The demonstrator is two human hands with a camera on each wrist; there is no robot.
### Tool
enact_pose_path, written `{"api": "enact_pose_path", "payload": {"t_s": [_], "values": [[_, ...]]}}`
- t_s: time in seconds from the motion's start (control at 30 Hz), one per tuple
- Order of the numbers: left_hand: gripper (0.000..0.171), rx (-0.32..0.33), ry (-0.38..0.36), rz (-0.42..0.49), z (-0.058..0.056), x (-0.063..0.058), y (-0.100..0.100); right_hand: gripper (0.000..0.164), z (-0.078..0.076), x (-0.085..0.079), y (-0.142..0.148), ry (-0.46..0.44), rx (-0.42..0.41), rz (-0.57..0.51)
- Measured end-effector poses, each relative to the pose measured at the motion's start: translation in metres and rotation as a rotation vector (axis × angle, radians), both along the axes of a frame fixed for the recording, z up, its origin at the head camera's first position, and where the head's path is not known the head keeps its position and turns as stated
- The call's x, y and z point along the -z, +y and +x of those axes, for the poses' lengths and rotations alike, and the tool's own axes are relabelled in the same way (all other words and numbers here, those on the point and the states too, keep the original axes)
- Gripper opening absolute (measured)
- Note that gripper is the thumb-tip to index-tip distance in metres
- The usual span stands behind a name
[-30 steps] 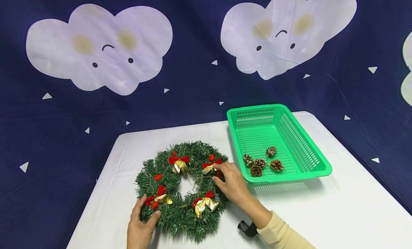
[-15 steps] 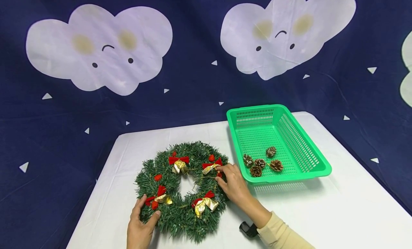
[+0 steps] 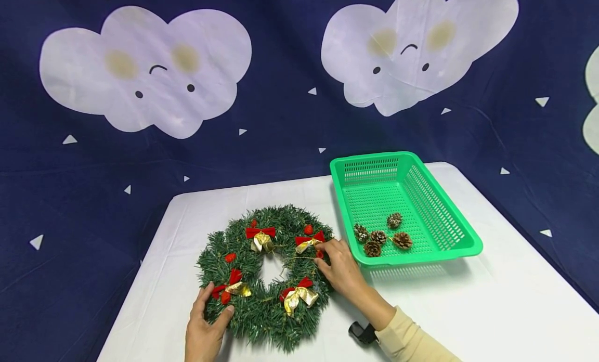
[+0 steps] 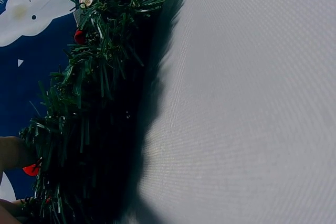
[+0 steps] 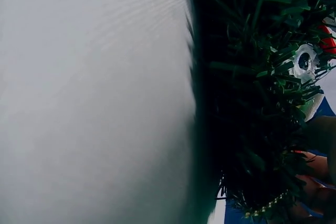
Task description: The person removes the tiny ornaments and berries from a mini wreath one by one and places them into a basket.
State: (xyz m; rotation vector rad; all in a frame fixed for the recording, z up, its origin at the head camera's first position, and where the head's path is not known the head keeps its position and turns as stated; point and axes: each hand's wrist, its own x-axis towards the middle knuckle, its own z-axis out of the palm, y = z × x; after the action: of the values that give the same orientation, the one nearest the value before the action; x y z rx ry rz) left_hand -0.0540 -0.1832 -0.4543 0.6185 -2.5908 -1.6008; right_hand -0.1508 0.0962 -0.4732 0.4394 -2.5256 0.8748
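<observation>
**Two hands on a green wreath**

The wreath [image 3: 267,276] lies on the white tabletop [image 3: 491,310]. The left hand [image 3: 203,331] grips its near edge. The right hand [image 3: 341,271] pinches a red berry [image 3: 320,254]. A green basket [image 3: 449,216] with pinecones [image 3: 381,237] sits nearby. No writing shows.

Wreath [image 3: 262,279]: dark green needles, red-and-gold bows, red berries. Basket [image 3: 440,211]: bright green mesh. Pine cones [image 3: 381,236]: brown, pale-tipped. Tablecloth [image 3: 468,310]: plain white. Backdrop [image 3: 281,117]: navy, white triangles, pale lilac clouds with yellowish cheeks. Sleeve [image 3: 414,341]: cream.
</observation>
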Motion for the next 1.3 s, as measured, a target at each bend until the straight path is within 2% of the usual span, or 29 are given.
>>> {"api": "enact_pose_path", "payload": {"t_s": [0.47, 0.9, 1.3], "values": [[0.080, 0.003, -0.023, -0.007, 0.000, 0.000, 0.001, 0.025, 0.001, 0.001, 0.001, 0.000, -0.004, 0.002], [0.080, 0.002, -0.012, -0.008, 0.000, 0.000, 0.000, 0.027, -0.002, -0.001, -0.002, 0.134, -0.049, -0.025], [0.080, 0.007, -0.012, -0.014, 0.000, 0.000, 0.000, 0.026, 0.000, -0.017, -0.007, 0.155, -0.103, -0.061]]}}
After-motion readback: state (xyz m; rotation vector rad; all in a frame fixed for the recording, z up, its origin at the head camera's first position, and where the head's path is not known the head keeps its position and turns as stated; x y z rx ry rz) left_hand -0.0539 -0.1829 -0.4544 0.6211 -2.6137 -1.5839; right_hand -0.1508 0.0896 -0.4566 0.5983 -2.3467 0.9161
